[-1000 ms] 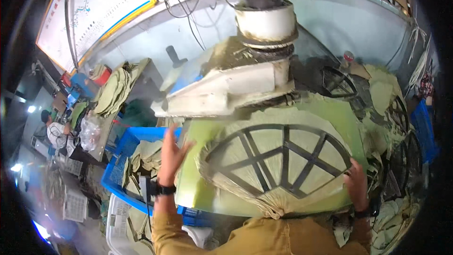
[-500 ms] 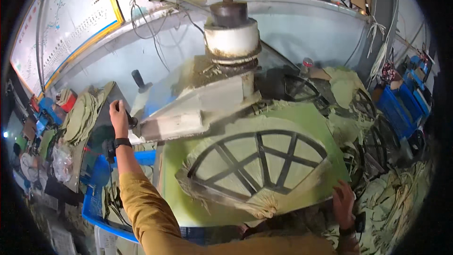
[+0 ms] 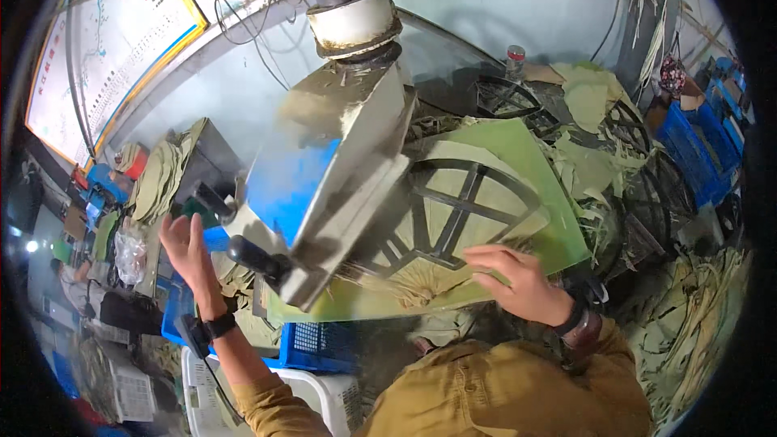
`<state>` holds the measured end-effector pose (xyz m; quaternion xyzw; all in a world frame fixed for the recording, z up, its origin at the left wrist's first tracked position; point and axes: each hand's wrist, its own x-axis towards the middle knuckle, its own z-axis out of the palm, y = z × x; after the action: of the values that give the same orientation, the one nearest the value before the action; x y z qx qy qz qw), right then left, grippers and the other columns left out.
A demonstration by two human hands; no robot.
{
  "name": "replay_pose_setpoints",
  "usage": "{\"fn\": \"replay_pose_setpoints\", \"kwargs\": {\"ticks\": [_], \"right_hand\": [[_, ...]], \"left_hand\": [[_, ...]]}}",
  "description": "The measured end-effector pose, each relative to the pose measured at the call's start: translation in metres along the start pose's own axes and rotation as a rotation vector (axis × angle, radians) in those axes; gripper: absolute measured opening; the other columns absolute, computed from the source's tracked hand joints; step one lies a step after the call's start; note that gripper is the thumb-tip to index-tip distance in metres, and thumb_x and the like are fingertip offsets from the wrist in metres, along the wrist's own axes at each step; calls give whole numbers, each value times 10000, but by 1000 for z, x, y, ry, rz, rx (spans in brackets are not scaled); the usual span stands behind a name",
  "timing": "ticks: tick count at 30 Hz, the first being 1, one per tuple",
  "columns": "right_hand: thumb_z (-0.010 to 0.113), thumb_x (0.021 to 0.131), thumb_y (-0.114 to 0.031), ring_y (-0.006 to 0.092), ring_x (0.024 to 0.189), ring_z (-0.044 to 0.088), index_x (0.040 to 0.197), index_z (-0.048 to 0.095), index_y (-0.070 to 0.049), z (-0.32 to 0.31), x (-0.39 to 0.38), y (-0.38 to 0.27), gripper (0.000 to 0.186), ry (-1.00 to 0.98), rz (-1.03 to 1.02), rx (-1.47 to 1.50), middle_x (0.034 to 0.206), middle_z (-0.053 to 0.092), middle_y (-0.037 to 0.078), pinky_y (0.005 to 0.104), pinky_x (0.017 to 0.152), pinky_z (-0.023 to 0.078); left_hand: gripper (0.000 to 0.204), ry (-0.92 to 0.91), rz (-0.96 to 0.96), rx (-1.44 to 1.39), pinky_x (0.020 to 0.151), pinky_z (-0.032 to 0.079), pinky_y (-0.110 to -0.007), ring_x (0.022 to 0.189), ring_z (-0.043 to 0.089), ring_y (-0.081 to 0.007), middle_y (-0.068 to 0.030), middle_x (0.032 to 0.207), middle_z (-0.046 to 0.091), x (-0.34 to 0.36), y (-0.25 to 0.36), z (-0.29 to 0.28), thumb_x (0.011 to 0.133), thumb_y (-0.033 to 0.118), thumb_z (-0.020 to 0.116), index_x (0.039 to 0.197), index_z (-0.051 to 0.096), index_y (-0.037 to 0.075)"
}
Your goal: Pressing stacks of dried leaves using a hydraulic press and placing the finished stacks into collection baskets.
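Note:
My left hand (image 3: pixel 188 252) is open just left of two black handles (image 3: pixel 255 254) on the machine's swinging press arm (image 3: pixel 360 178), which has a blue patch on top. The arm hangs over the left part of a green board (image 3: pixel 566 235). On the board lie a pale green sheet with gathered pleats (image 3: pixel 417 291) and a black fan-shaped cutting die (image 3: pixel 477 194), partly hidden by the arm. My right hand (image 3: pixel 518 283) hovers at the die's lower right, fingers loosely spread and slightly bent, holding nothing visible.
Stacks of cut sheets (image 3: pixel 162 174) lie at left, more scraps (image 3: pixel 696 332) and spare dies (image 3: pixel 510 97) at right and back. Blue crates (image 3: pixel 696 154) and a white basket (image 3: pixel 332 396) surround the bench. A person (image 3: pixel 77 279) is at the far left. A post (image 3: pixel 635 24) stands behind.
The press arm has swung toward me, over the board. My left hand has left the handle and dropped leftward. My right hand has moved inward from the board's right edge.

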<state>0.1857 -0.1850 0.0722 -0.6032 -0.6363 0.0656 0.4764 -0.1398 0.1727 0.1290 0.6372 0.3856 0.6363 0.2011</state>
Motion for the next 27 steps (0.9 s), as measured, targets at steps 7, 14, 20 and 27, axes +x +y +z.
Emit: {"fn": "replay_pose_setpoints", "kwargs": {"ticks": [7,14,20,27], "right_hand": [[567,916,-374,376,1199,490,1372,312,56,17,59,-22,677,-114,-288,98,1327,450,262,408,991,420],[332,986,-192,161,639,552,1008,492,20,12,52,-8,266,165,84,695,743,579,120,303,619,454],[360,868,-122,175,566,545,859,520,20,6,54,-7,214,325,128,634,656,580,132,314,570,445],[369,835,-134,198,525,527,824,516,30,10,43,9,220,365,171,656,630,557,139,336,546,462]], "left_hand": [[227,-20,74,-23,726,438,-291,750,529,-148,-80,817,575,-70,10,53,988,201,484,976,524,-22],[327,103,20,-162,600,409,-251,574,507,-129,-64,639,544,-156,115,93,1019,245,361,938,548,-11],[230,-130,-326,-443,530,447,-270,523,546,-176,-114,610,567,-163,116,83,799,161,428,791,557,-29],[222,-131,-259,-350,534,429,-266,529,537,-171,-114,635,577,-183,104,88,803,138,427,783,567,-33]]}}
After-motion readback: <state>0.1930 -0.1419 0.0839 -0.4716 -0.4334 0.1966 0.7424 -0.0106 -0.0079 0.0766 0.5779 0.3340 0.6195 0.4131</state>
